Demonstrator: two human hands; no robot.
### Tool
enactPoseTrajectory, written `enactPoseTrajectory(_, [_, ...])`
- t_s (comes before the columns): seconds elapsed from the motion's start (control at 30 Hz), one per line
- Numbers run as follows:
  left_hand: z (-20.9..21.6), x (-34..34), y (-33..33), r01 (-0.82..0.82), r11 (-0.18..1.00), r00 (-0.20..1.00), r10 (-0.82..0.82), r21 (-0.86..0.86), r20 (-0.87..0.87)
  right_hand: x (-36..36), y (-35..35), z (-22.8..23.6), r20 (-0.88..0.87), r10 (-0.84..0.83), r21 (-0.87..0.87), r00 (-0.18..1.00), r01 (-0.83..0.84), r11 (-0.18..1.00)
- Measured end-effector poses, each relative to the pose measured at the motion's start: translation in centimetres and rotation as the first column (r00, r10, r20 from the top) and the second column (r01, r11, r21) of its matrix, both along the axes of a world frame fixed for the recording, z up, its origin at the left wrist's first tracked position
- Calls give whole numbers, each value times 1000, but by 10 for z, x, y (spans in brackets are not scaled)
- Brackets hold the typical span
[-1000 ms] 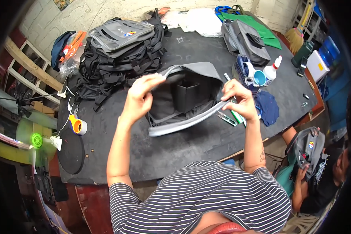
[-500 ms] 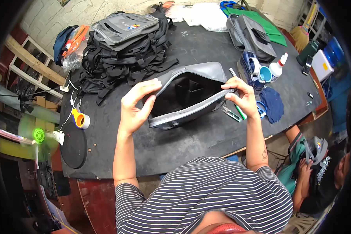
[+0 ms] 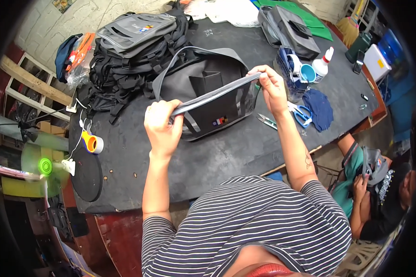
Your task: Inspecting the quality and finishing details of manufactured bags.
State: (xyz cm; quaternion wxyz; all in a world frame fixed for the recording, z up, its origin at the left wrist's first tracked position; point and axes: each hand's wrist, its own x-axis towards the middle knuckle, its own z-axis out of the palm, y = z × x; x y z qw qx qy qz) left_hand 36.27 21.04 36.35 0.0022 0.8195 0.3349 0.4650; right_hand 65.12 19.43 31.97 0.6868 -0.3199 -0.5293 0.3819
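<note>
A dark grey bag (image 3: pixel 207 121) stands on the black table in front of me, its wide mouth spread open. Inside, a dark divider or pocket (image 3: pixel 206 83) shows. A grey zipper edge (image 3: pixel 217 95) runs along the near rim, pulled taut between my hands. My left hand (image 3: pixel 162 127) pinches its left end, fingers over the top and thumb below. At the right end, my right hand (image 3: pixel 273 90) grips the same edge between thumb and fingers. The bag's far rim arches up freely. Small coloured patches mark the near panel.
Black bags with straps (image 3: pixel 120 69) are piled at far left. A grey bag (image 3: pixel 295 34), glue bottle (image 3: pixel 324 67), blue scissors (image 3: pixel 302 116), navy cloth (image 3: pixel 321 110) and snips (image 3: pixel 266 121) lie to the right. A tape roll (image 3: pixel 95 144) and fan (image 3: pixel 45 166) are left; a seated person (image 3: pixel 372 198) is right.
The bag's near rim has been lifted and stretched straight, and its mouth gapes wider. The near panel with its patches now faces me. My right hand has moved up and slightly left.
</note>
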Motion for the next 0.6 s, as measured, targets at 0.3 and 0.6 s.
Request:
enactPoseTrajectory(0.3, [8, 4, -20, 33, 881, 996, 12, -472, 93, 32, -15, -89, 86, -464, -317, 882, 466, 826])
enactPoseTrajectory(0.6, [35, 36, -26, -24, 986, 924, -42, -167, -381, 29, -29, -121, 227, -138, -644, 964, 254, 721])
